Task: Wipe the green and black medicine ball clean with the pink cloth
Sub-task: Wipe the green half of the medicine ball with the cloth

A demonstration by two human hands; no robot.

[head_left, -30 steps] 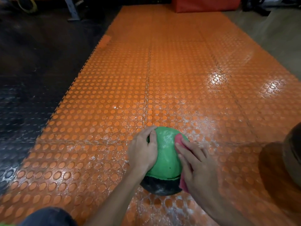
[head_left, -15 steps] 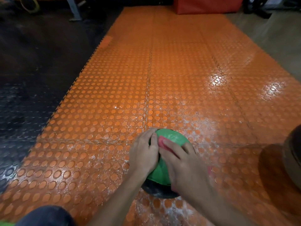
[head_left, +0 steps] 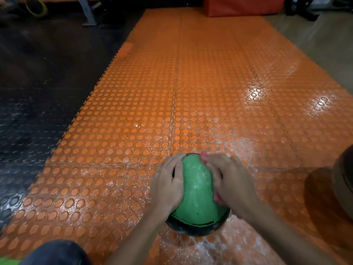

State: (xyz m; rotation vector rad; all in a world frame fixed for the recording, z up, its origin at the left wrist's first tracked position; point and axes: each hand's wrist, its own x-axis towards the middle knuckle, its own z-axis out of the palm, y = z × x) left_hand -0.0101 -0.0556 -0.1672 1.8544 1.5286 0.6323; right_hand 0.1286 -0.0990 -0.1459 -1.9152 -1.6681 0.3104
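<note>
Head view: cloth [head_left: 203, 155] mostly hidden under blurry right hand [head_left: 229, 180], fingers bent over it, pressing it on the right side of the ball [head_left: 196, 197]. Left hand [head_left: 168, 186] curled round the ball's left side. Sits on bumpy orange mat [head_left: 133, 131], dusty white nearby. Black floor [head_left: 28, 111] on the left. Brown round thing [head_left: 343, 184] cut off at right edge. Red box [head_left: 242, 6] far back.

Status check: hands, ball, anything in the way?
Left hand grips medicine ball, left side. Right hand presses pink cloth on its upper right. Ball sits on orange studded mat. Dark round object at right edge, apart from ball.
</note>
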